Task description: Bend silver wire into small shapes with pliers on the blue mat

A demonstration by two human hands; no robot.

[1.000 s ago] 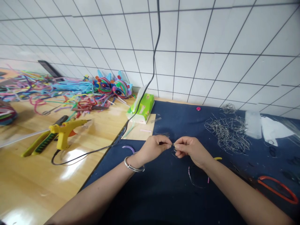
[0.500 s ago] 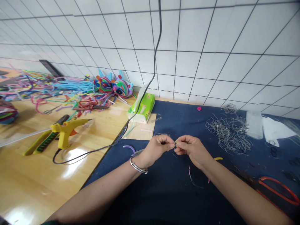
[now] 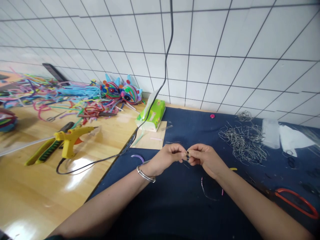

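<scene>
Over a dark blue cloth (image 3: pixel 175 206), my left hand (image 3: pixel 167 158) and my right hand (image 3: pixel 203 158) meet fingertip to fingertip. Both pinch a small bent piece of thin metal wire (image 3: pixel 187 156) between thumb and fingers. A silver bangle (image 3: pixel 145 174) sits on my left wrist. Below my right wrist lies a thin wire loop with pink ends (image 3: pixel 207 190). A purple curved strip (image 3: pixel 137 157) lies just left of my left wrist.
A heap of thin metal wires (image 3: pixel 243 141) lies at the right. Red-handled scissors (image 3: pixel 293 201) rest near the right edge. A yellow glue gun (image 3: pixel 71 138) and its black cable (image 3: pixel 105 159) lie on the wooden table. A green tissue pack (image 3: pixel 152 115) and coloured pipe cleaners (image 3: pixel 62 96) are farther back.
Both hands have stayed joined on the wire, shifting slightly up and right; the fingers have worked it closer together.
</scene>
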